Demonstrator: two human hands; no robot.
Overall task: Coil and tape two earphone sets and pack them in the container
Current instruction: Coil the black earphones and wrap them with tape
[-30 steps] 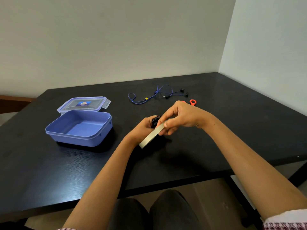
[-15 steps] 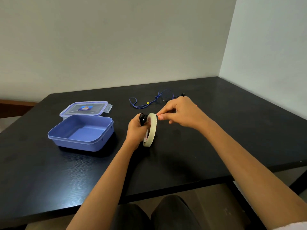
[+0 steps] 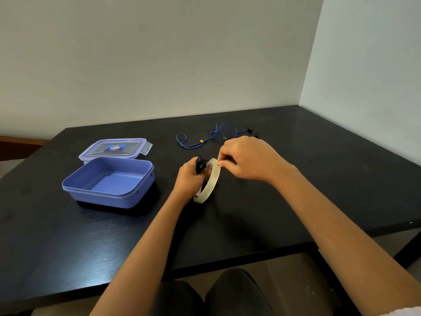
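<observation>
Right hand pinched the tape roll edge at 12 o'clock, left hand at 9 gripped it plus the black earphones.

Bare black table lies wide open on the right and along the near edge. On the left an open blue container (lid just behind) blocks passage, and loose blue earphones sprawl across the far side.

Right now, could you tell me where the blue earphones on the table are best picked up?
Probably pinch the blue earphones where the strands cross mid-cable, from above: they lie flat and loose on the table, offering no side edge.
</observation>
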